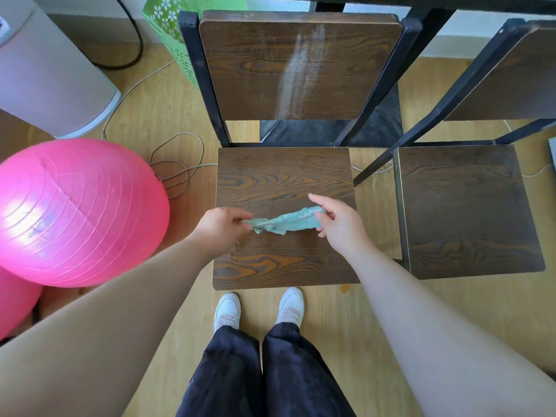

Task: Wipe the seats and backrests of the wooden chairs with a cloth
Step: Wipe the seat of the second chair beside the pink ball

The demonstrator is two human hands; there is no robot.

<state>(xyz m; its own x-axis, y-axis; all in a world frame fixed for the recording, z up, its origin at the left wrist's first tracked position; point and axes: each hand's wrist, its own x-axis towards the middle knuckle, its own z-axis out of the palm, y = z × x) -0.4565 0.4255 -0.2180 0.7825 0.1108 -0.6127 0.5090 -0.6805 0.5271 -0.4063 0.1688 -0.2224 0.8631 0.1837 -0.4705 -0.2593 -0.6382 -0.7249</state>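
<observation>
**Two hands holding one teal cloth over the chair seat**

Left hand (pixel 222 227) is pinching one end of the teal cloth (pixel 285 222). Right hand (pixel 340 227) is pinching the other end, with its index finger extended. The cloth is hanging between them as a slack, rumpled band over the seat (pixel 282 173) of the wooden chair directly in front. Whether it is touching the wood cannot be told.

Handling, as a judgement: the cloth is reading as thin, soft and very light. It is sagging between the pinches, so it is offering no stiffness. Bunching it into a pad under one palm is looking better for wiping than an edge pinch.

The backrest (pixel 246 70) is showing a whitish streak (pixel 296 70), probably calling for firmer pressure. A second chair (pixel 469 206) is standing just beside.
</observation>
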